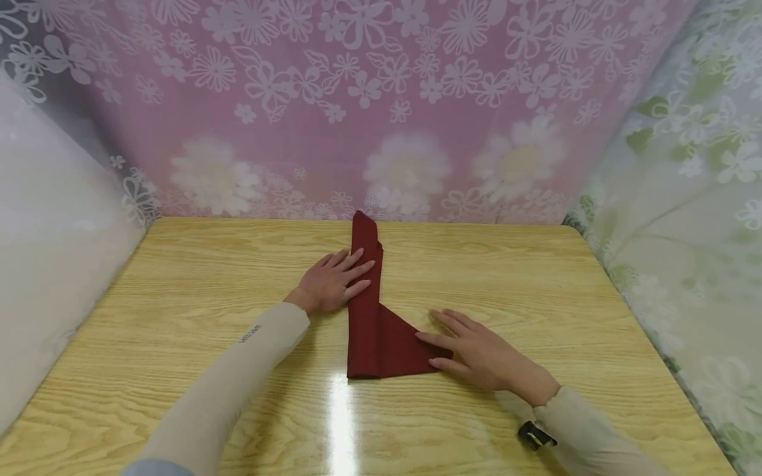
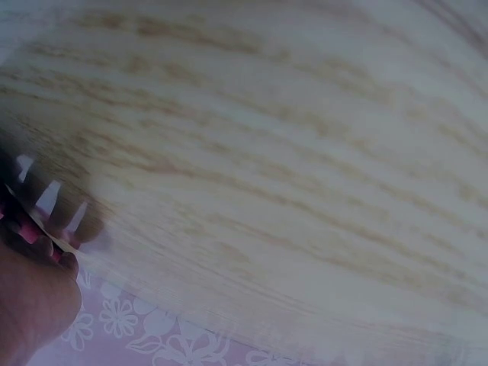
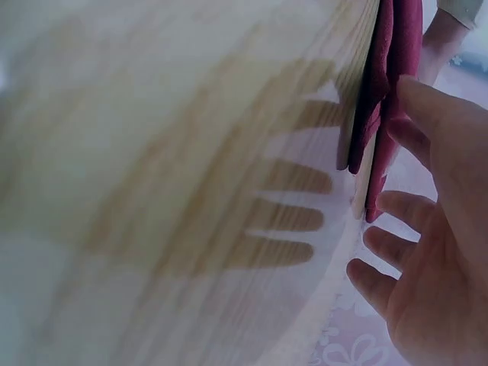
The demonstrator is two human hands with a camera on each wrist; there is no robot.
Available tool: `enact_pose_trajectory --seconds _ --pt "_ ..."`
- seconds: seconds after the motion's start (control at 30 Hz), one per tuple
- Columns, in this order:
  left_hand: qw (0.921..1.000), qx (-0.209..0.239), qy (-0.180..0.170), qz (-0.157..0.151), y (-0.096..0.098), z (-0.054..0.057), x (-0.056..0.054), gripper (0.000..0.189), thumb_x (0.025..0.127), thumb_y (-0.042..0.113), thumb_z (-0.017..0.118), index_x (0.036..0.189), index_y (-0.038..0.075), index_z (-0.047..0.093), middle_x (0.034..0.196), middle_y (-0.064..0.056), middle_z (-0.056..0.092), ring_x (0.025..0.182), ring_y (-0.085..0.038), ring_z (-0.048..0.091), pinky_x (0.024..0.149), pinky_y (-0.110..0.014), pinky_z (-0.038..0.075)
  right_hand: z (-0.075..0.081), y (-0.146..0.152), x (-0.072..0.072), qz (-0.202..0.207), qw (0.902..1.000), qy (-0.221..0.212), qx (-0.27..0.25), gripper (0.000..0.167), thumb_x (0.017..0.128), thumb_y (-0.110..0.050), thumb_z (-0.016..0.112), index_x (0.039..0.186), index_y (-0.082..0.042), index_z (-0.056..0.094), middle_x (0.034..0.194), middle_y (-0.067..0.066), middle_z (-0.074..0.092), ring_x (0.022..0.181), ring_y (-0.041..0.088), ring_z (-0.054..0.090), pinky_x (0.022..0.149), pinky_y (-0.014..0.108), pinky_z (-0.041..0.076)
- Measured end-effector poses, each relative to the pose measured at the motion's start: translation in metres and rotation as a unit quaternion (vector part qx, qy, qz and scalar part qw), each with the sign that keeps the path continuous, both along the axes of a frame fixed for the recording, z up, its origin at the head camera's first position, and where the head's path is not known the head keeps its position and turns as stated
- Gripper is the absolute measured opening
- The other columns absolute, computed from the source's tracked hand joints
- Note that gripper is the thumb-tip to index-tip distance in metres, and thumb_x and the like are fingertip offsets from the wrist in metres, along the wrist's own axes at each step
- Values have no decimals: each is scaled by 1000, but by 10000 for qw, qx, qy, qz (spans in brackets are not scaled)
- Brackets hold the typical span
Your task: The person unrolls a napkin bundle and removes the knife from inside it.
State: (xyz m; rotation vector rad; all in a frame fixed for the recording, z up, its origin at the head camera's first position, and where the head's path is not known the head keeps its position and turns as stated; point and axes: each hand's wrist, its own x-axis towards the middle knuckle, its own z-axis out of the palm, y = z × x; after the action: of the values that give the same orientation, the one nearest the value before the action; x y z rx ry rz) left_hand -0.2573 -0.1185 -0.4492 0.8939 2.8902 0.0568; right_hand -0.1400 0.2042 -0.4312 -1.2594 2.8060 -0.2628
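A dark red cloth [image 1: 364, 330] lies folded on the table. Its tall narrow strip reaches the far edge, and a triangular flap [image 1: 401, 344] spreads out at the lower right. Across the upper part of the strip, my left hand [image 1: 327, 284] rests with its fingers spread and straight. At the flap's right corner is my right hand [image 1: 482, 357], fingers extended and thumb near the cloth's edge, covering part of that corner. The right wrist view shows the right hand [image 3: 435, 252] with loose, separated fingers beside the red cloth [image 3: 404, 46].
The wood-grain table [image 1: 178, 284] has a glossy surface with a bright reflection near the front. A pink flowered curtain [image 1: 321, 119] hangs behind its far edge. Pale flowered sheets stand at the left and right sides. A black device [image 1: 536, 436] sits on the right wrist.
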Motion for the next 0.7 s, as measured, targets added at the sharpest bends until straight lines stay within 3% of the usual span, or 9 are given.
enact_pose_trajectory --seconds 0.5,0.7 --pt "10000 18 -28 8 0 -2 0 57 101 55 18 154 32 16 159 1 6 145 -26 8 115 -42 10 2 -1 -1 135 9990 -16 432 51 97 -48 48 143 -25 48 154 11 27 140 34 23 109 51 26" --pt "10000 -3 -11 12 0 0 0 57 101 55 19 154 32 16 159 1 7 144 -26 9 115 -42 10 1 -2 2 90 9994 82 321 49 97 -45 51 142 -24 50 153 14 29 139 37 24 108 55 24"
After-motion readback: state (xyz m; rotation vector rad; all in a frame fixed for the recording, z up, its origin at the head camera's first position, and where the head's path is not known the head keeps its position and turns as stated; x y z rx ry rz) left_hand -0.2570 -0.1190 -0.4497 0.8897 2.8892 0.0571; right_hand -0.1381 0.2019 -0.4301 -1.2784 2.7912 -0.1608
